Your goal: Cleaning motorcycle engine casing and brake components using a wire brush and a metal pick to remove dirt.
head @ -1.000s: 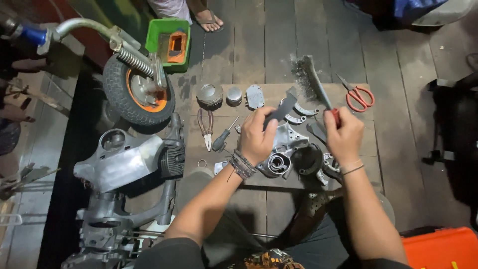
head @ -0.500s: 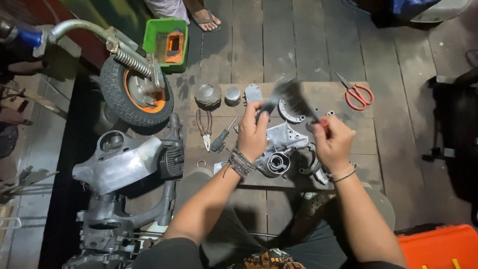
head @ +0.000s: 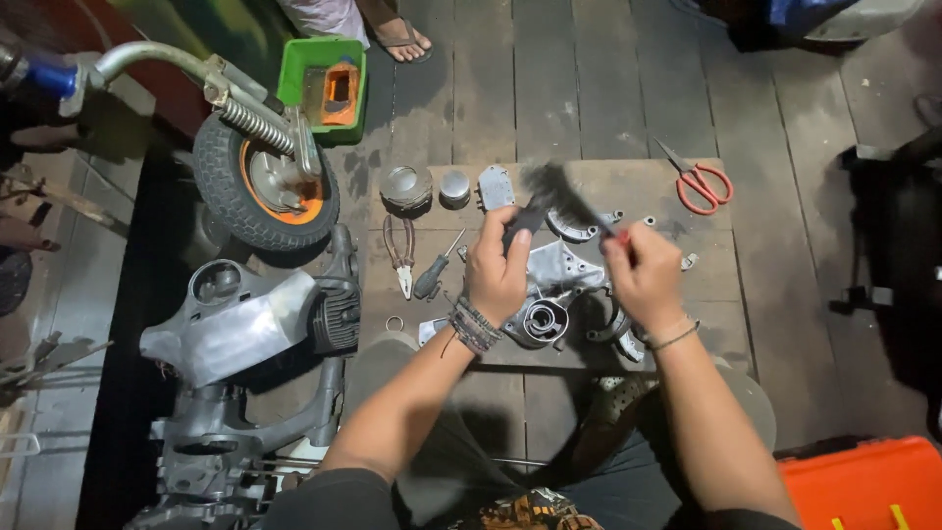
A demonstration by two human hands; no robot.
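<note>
Left hand (head: 496,275) gripping a dark metal part (head: 522,221), right hand (head: 643,275) closed on a blurred brush (head: 564,196) against it, above engine casing (head: 549,290) on wooden worktop (head: 726,294), pliers (head: 400,260), screwdriver (head: 432,275), piston (head: 405,186), red scissors (head: 699,182) beyond, scooter wheel (head: 265,186) far left.

You have a low, brown wooden board (head: 589,182) for a counter, set on the dark plank floor (head: 549,79). Along its far edge lie a round ribbed metal piston (head: 405,186), a smaller round silver cap (head: 453,185) and a flat grey metal cover plate (head: 496,185) — side by side. At the far right corner lie red-handled scissors (head: 699,183), well apart from the rest. Near the left edge, metal pliers (head: 399,255) lie just beside a black-handled screwdriver (head: 435,272). Grey cast engine-case parts (head: 554,285) crowd the middle. On the floor stands a green plastic tray (head: 306,69).
</note>
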